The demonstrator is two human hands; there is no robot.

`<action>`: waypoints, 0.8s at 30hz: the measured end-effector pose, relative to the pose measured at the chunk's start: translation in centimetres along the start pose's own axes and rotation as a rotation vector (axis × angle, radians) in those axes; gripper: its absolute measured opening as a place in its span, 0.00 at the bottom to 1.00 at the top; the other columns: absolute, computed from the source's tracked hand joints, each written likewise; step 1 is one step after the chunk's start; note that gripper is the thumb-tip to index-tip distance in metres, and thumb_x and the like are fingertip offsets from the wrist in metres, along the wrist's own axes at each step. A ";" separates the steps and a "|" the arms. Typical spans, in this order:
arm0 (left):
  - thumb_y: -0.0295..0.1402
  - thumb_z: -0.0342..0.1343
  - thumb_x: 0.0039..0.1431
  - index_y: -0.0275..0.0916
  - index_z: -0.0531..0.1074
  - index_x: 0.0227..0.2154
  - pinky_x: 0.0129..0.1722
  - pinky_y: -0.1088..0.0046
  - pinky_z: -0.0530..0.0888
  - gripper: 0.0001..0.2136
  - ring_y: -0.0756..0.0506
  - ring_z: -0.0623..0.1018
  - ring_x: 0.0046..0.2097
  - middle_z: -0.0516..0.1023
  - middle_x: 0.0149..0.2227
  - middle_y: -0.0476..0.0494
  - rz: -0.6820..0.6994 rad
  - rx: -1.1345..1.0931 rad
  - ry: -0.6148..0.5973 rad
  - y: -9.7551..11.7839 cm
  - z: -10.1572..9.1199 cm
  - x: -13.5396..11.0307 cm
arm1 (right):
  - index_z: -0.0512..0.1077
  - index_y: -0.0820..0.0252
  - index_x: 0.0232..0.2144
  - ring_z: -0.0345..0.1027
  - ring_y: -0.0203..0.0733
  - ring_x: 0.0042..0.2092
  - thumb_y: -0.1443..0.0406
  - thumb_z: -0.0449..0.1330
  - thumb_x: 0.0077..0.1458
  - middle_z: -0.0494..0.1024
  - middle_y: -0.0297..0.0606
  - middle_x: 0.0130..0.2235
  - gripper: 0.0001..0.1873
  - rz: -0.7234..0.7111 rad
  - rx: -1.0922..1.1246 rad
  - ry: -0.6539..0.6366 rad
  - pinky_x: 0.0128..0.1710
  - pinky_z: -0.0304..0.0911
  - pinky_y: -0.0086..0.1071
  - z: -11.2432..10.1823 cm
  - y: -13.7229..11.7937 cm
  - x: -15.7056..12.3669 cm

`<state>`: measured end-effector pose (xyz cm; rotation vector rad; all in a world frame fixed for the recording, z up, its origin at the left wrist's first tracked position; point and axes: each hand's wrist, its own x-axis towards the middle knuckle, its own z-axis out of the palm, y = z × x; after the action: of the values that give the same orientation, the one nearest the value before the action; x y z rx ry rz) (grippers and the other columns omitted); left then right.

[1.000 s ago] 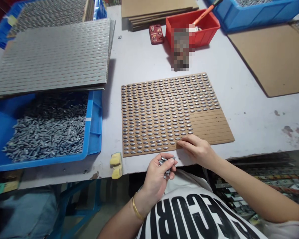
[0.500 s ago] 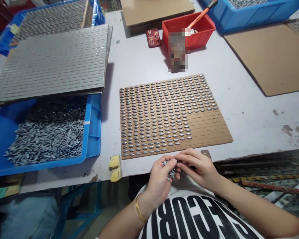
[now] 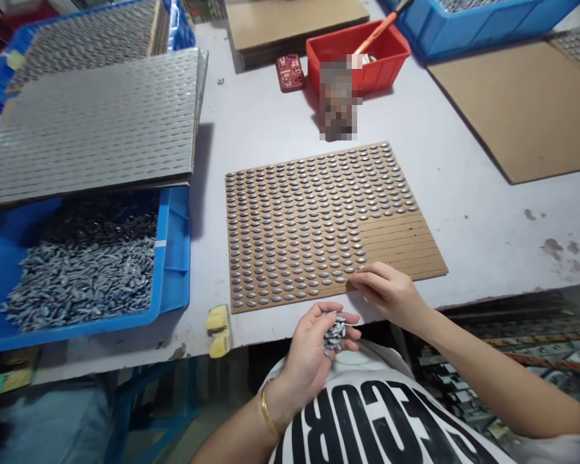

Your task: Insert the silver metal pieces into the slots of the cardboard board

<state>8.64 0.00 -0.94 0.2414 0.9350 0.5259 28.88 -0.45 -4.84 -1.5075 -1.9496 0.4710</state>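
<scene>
A brown corrugated cardboard sheet (image 3: pixel 391 248) lies on the table, with dense rows of small grey metal studs (image 3: pixel 294 238) set into it. Its lower right corner shows bare ribbed strips. My right hand (image 3: pixel 389 293) rests at the sheet's lower edge, fingertips pinched against the last studs; anything between them is hidden. My left hand (image 3: pixel 309 354) is cupped just below the table edge, in front of the sheet. It holds a small bunch of loose metal studs (image 3: pixel 335 335) against the fingers.
To the left, a blue bin (image 3: pixel 174 258) is heaped with studs, partly under a filled stud sheet (image 3: pixel 91 122). A yellow sponge (image 3: pixel 218 328) sits at the table edge. Further back are a red tub (image 3: pixel 381 58) holding an orange-handled tool, and brown cardboard sheets (image 3: pixel 517 109).
My right hand has moved away from my left hand and back onto the sheet's lower edge. My left hand has opened slightly, showing the studs. The view has shifted slightly.
</scene>
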 end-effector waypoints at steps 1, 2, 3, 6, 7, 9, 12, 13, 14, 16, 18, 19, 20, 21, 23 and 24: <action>0.33 0.56 0.57 0.36 0.68 0.38 0.29 0.73 0.72 0.08 0.46 0.78 0.32 0.78 0.36 0.37 0.000 0.003 -0.003 0.0 0.1 0.0 | 0.73 0.55 0.41 0.68 0.40 0.39 0.70 0.53 0.60 0.74 0.40 0.38 0.10 0.001 -0.029 0.002 0.38 0.65 0.32 0.1 0.1 0.0; 0.34 0.56 0.57 0.35 0.69 0.37 0.29 0.74 0.71 0.08 0.46 0.77 0.32 0.78 0.36 0.37 -0.002 0.005 -0.005 0.1 0.1 0.0 | 0.73 0.55 0.40 0.68 0.39 0.39 0.70 0.53 0.60 0.74 0.40 0.38 0.10 0.004 -0.056 0.002 0.37 0.65 0.32 0.2 0.1 0.0; 0.34 0.57 0.57 0.35 0.69 0.37 0.29 0.74 0.71 0.08 0.47 0.77 0.32 0.78 0.36 0.38 -0.004 0.007 -0.007 0.1 0.1 0.0 | 0.73 0.56 0.40 0.68 0.39 0.39 0.70 0.53 0.60 0.74 0.40 0.38 0.10 0.006 -0.079 0.003 0.37 0.65 0.31 0.2 0.1 0.0; 0.34 0.60 0.54 0.35 0.73 0.37 0.30 0.75 0.70 0.10 0.49 0.76 0.32 0.77 0.35 0.40 -0.013 0.022 -0.004 0.2 0.1 0.1 | 0.73 0.56 0.38 0.68 0.38 0.38 0.70 0.53 0.60 0.74 0.39 0.37 0.10 0.006 -0.126 0.004 0.36 0.65 0.30 0.3 0.1 0.0; 0.34 0.61 0.53 0.34 0.74 0.38 0.30 0.75 0.70 0.11 0.50 0.75 0.31 0.76 0.35 0.40 -0.017 0.026 -0.001 0.2 0.0 0.2 | 0.74 0.56 0.38 0.68 0.38 0.37 0.70 0.53 0.60 0.74 0.39 0.36 0.10 0.006 -0.138 0.002 0.35 0.65 0.29 0.3 0.1 0.0; 0.34 0.62 0.52 0.34 0.75 0.39 0.30 0.76 0.70 0.12 0.51 0.73 0.30 0.75 0.33 0.42 -0.025 0.030 0.006 0.2 -0.1 0.3 | 0.74 0.56 0.37 0.67 0.38 0.36 0.71 0.53 0.59 0.73 0.39 0.36 0.10 0.009 -0.153 -0.005 0.34 0.64 0.29 0.4 0.2 0.0; 0.35 0.62 0.52 0.34 0.76 0.41 0.29 0.76 0.68 0.14 0.53 0.70 0.29 0.72 0.31 0.45 -0.010 0.007 0.013 0.2 -0.2 0.4 | 0.74 0.56 0.38 0.68 0.38 0.36 0.71 0.53 0.59 0.73 0.39 0.36 0.11 0.018 -0.140 -0.015 0.34 0.65 0.30 0.2 0.2 0.1; 0.35 0.62 0.52 0.34 0.76 0.41 0.29 0.76 0.68 0.14 0.53 0.70 0.30 0.72 0.31 0.45 -0.004 -0.004 0.013 0.2 -0.2 0.4 | 0.74 0.56 0.39 0.68 0.38 0.37 0.70 0.52 0.60 0.73 0.40 0.36 0.11 0.018 -0.121 -0.017 0.35 0.66 0.30 0.1 0.1 0.2; 0.35 0.62 0.52 0.34 0.76 0.42 0.29 0.76 0.68 0.15 0.52 0.70 0.30 0.72 0.32 0.44 0.001 -0.014 0.013 0.2 -0.2 0.4 | 0.73 0.55 0.41 0.68 0.39 0.37 0.70 0.52 0.60 0.74 0.40 0.37 0.12 0.018 -0.092 -0.016 0.36 0.66 0.31 -0.1 -0.1 0.2; 0.35 0.62 0.52 0.35 0.75 0.42 0.29 0.76 0.68 0.15 0.52 0.71 0.31 0.73 0.32 0.44 0.012 -0.023 0.019 0.2 -0.2 0.4 | 0.72 0.55 0.43 0.70 0.40 0.39 0.69 0.52 0.60 0.74 0.41 0.39 0.12 0.025 -0.003 -0.008 0.38 0.68 0.33 -0.5 -0.7 0.2; 0.35 0.63 0.51 0.36 0.73 0.40 0.29 0.77 0.68 0.14 0.52 0.72 0.31 0.74 0.32 0.44 0.031 -0.021 0.032 0.3 -0.1 0.4 | 0.72 0.54 0.45 0.70 0.41 0.41 0.68 0.54 0.60 0.74 0.42 0.41 0.12 0.054 0.120 -0.007 0.39 0.68 0.33 -0.9 -1.6 0.0; 0.35 0.64 0.51 0.37 0.72 0.38 0.29 0.77 0.68 0.13 0.51 0.72 0.30 0.75 0.32 0.44 0.039 -0.019 0.039 0.3 -0.1 0.4 | 0.72 0.55 0.44 0.71 0.41 0.41 0.67 0.54 0.60 0.75 0.42 0.41 0.11 0.074 0.190 -0.019 0.39 0.69 0.33 -1.0 -2.1 0.0; 0.35 0.64 0.50 0.37 0.71 0.36 0.29 0.77 0.68 0.12 0.51 0.73 0.30 0.75 0.32 0.45 0.043 -0.017 0.042 0.2 0.0 0.4 | 0.72 0.55 0.44 0.71 0.41 0.40 0.66 0.55 0.60 0.75 0.42 0.41 0.10 0.096 0.265 -0.040 0.38 0.69 0.33 -1.0 -2.7 -0.1; 0.35 0.64 0.50 0.38 0.70 0.35 0.28 0.77 0.68 0.11 0.51 0.73 0.30 0.75 0.31 0.45 0.046 -0.014 0.042 0.2 0.1 0.4 | 0.72 0.56 0.43 0.71 0.41 0.40 0.66 0.55 0.60 0.75 0.42 0.40 0.10 0.119 0.344 -0.066 0.36 0.69 0.32 -1.0 -3.2 -0.2; 0.35 0.64 0.51 0.38 0.69 0.33 0.28 0.77 0.68 0.10 0.51 0.73 0.30 0.75 0.29 0.47 0.050 0.001 0.034 0.1 0.2 0.5 | 0.72 0.57 0.42 0.71 0.39 0.37 0.64 0.56 0.60 0.76 0.41 0.38 0.09 0.175 0.489 -0.108 0.33 0.68 0.31 -0.8 -4.0 -0.3; 0.35 0.64 0.50 0.38 0.69 0.32 0.27 0.77 0.67 0.10 0.52 0.72 0.29 0.74 0.28 0.48 0.054 0.014 0.032 0.0 0.3 0.6 | 0.73 0.57 0.41 0.70 0.38 0.36 0.63 0.57 0.60 0.76 0.40 0.37 0.08 0.209 0.544 -0.119 0.32 0.67 0.30 -0.7 -4.3 -0.3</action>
<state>9.15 0.35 -1.22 0.2726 0.9656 0.5744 26.23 -2.02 -1.66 -1.3433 -1.5700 1.1038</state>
